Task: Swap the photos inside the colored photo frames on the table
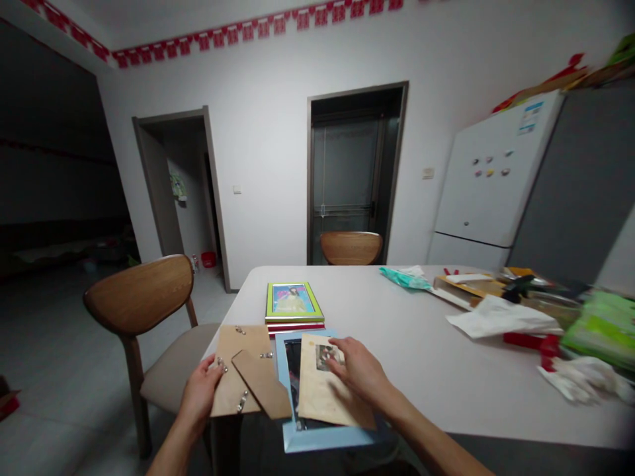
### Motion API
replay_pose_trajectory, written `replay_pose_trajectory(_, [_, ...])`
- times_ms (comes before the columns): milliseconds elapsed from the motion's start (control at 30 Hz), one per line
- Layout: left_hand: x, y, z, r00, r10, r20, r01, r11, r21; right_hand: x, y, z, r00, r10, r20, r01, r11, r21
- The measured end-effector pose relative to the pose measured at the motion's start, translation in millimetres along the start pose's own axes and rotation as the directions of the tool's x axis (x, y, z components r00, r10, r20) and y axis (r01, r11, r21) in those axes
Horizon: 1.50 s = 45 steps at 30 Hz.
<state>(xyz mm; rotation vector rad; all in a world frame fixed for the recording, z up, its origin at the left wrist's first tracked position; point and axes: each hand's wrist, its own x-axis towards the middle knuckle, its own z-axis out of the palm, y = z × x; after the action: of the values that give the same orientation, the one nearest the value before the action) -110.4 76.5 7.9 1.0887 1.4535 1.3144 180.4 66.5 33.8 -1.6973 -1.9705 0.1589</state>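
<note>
My left hand (pixel 201 390) grips the near left edge of a brown frame backing board (pixel 238 360), whose stand flap and metal clips face up. My right hand (pixel 360 370) rests with its fingers closed on a yellowed old photo sheet (pixel 325 396). That sheet lies across a light blue picture frame (pixel 317 436) at the table's near edge. Beyond them stands a stack of frames with a green-framed picture (pixel 292 301) on top.
The white table (pixel 397 330) carries clutter at the right: white papers (pixel 501 317), a teal packet (pixel 404 277), boxes, green packs (pixel 602 327). A wooden chair (pixel 141 297) stands at the left, another at the far side. A white fridge (pixel 489 185) is at the back right.
</note>
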Motion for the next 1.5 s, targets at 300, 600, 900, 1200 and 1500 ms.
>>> replay_pose_trajectory(300, [10, -9, -13, 0.977, 0.184, -0.110, -0.128, 0.911, 0.392, -15, 21, 13, 0.995, 0.010, 0.102, 0.006, 0.987, -0.158])
replay_pose_trajectory(600, [-62, 14, 63, 0.830, 0.446, 0.335, -0.555, 0.611, 0.564, -10, 25, 19, 0.990, 0.120, 0.079, -0.104, 0.977, -0.186])
replay_pose_trajectory(900, [-71, 1, 88, 0.823, 0.282, 0.493, -0.543, 0.643, 0.540, -1, 38, 4, 0.948, 0.277, 0.155, -0.309, 0.917, 0.253])
replay_pose_trajectory(1200, [-88, 28, 131, 0.786, 0.370, 0.495, -0.583, 0.708, 0.398, -2, -13, -44, 0.902, 0.311, 0.298, -0.411, 0.414, 0.812])
replay_pose_trajectory(1500, [-89, 40, 105, 0.786, 0.571, 0.237, -0.609, 0.651, 0.453, -3, 16, -28, 0.912, 0.286, 0.293, -0.396, 0.435, 0.809])
